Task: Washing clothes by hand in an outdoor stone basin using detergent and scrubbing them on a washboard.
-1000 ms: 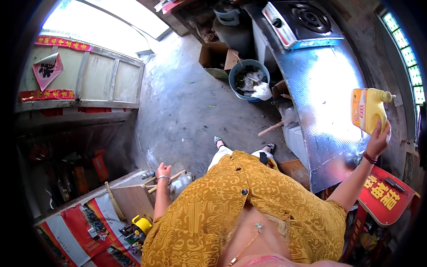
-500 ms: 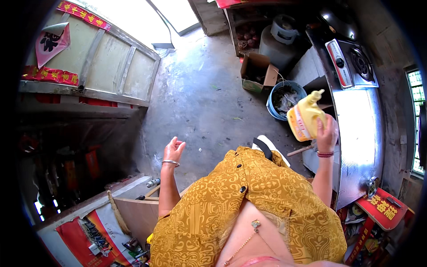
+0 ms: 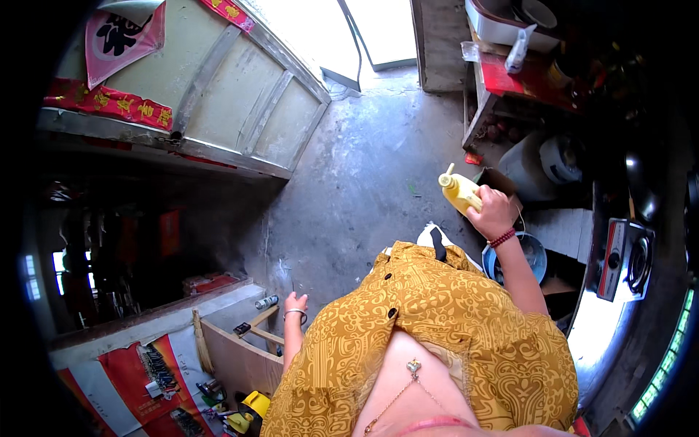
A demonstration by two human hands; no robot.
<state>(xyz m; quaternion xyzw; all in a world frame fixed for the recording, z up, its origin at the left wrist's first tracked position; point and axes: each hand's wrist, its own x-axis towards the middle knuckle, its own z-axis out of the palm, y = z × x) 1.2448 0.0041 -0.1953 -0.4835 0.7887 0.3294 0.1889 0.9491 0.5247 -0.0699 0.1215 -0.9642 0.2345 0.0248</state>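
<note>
Yellow-filled bottle (image 3: 460, 191) in right hand (image 3: 494, 212)

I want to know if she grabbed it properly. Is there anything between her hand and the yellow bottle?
No. The right hand is wrapped directly around the yellow bottle, with nothing visible between them. The left hand hangs empty at her side.

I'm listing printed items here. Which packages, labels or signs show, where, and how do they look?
Yellow bottle: plastic package gripped in the right hand.
Diamond sign: red and white, top left on door.
Red banner: horizontal strip with gold marks, below the diamond.
Poster: red and white, bottom left.
</note>
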